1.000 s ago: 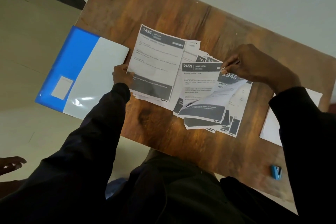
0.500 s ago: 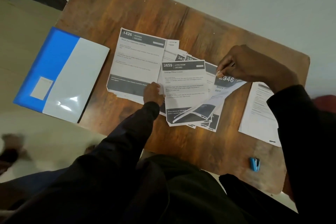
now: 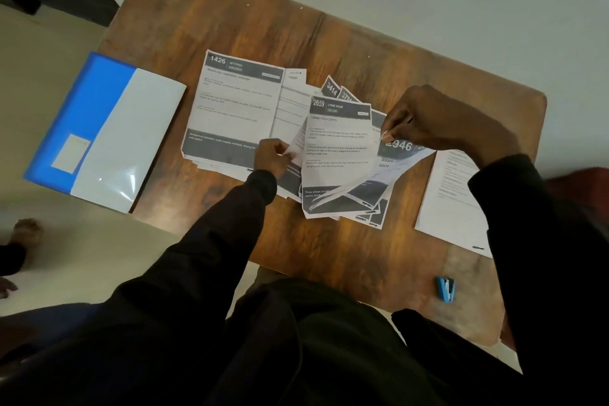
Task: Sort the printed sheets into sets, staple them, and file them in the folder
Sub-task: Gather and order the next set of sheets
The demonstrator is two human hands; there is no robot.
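Observation:
Printed sheets lie fanned across the middle of the wooden table. The sheet headed 1426 tops the left pile. My left hand pinches the lower left edge of the sheet headed 2659, which bows upward. My right hand pinches that sheet's right edge, just above the sheet headed 2946. More numbered sheets poke out behind. A blue and white folder lies shut at the table's left edge. A small blue stapler sits near the front right.
A separate stack of white printed sheets lies at the right, partly under my right sleeve. Another person's hand shows at the far left, off the table. The folder overhangs the table's left side.
My left hand left the 1426 pile, moved right and took hold of the 2659 sheet's left edge. That sheet now lifts and curls between both hands.

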